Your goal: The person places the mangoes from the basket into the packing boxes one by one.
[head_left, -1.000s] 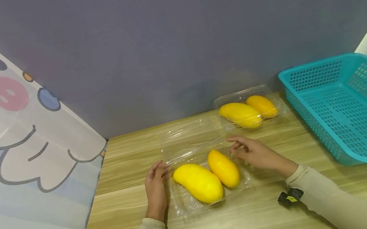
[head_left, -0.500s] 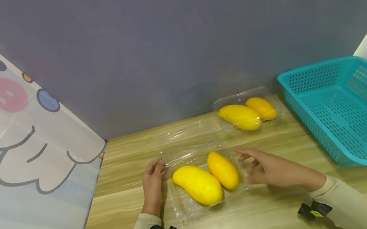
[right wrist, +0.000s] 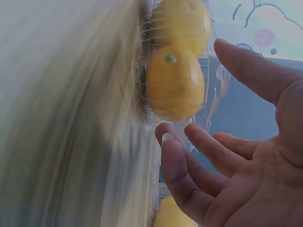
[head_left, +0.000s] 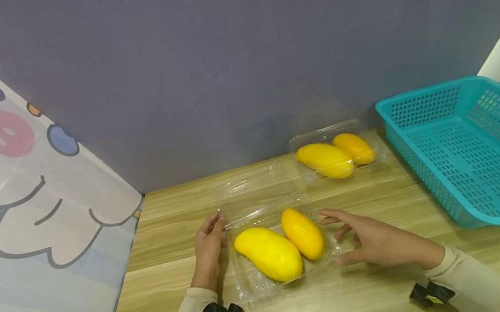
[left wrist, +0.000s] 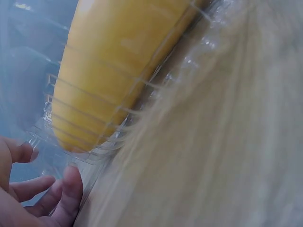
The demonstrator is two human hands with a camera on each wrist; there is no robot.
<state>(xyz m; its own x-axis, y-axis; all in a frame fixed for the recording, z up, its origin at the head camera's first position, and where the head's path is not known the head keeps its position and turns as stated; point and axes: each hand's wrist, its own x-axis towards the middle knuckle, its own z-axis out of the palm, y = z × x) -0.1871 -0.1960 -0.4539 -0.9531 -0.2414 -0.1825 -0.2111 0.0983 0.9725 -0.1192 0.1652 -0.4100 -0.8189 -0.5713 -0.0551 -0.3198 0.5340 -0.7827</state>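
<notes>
A clear plastic clamshell box [head_left: 255, 287] lies on the table with its lid [head_left: 256, 191] folded back. Inside are two yellow mangoes, a larger one [head_left: 268, 254] on the left and a smaller orange-yellow one [head_left: 304, 233] on the right. My left hand [head_left: 208, 251] is at the box's left back corner, fingertips right at the rim; in the left wrist view its thumb and fingers [left wrist: 71, 189] stand apart around that corner. My right hand [head_left: 378, 236] is beside the box's right side with thumb and fingers spread, facing the smaller mango's green-tipped end [right wrist: 169, 58].
Another clear box [head_left: 323, 132] with two mangoes [head_left: 325, 160] sits behind, against the grey backdrop [head_left: 235, 70]. At the right stands a turquoise plastic basket [head_left: 434, 186]. A cartoon-printed sheet [head_left: 19, 228] borders the wooden table [head_left: 166, 280] on the left.
My right hand has drawn back from the box's right back corner to the right and nearer me, its thumb and fingers now wider apart. My left hand has barely moved.
</notes>
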